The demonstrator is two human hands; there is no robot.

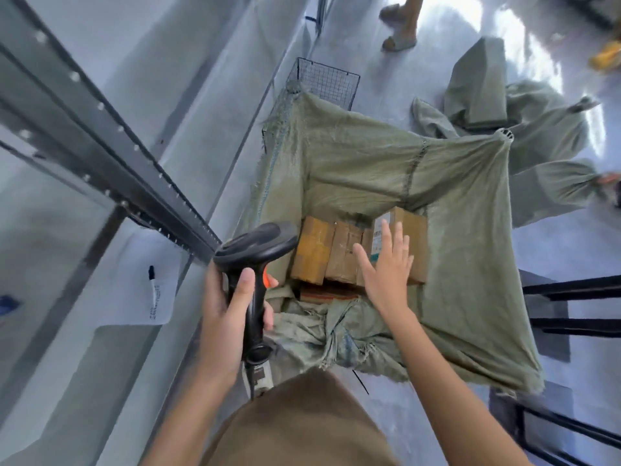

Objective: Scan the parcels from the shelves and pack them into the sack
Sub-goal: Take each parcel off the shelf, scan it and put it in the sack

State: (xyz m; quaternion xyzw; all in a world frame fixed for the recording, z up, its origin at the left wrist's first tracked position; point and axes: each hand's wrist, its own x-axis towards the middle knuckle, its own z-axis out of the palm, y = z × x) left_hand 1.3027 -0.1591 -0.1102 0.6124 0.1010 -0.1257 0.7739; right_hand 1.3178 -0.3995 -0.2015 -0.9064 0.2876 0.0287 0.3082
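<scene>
While the left hand (228, 307) grips the scanner (255, 264) near the body, the right hand (386, 264) lies flat, fingers straight, on a box (408, 237) in the sack (463, 196). Pressing it level beside the other boxes (327, 253) would likely pack tighter.

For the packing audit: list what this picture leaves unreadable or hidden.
- Head view: label on the right-hand parcel, partly under the right hand and too small to read.
- Lower parcels, buried beneath the top row in the sack.
- Writing on the paper: too small.
</scene>
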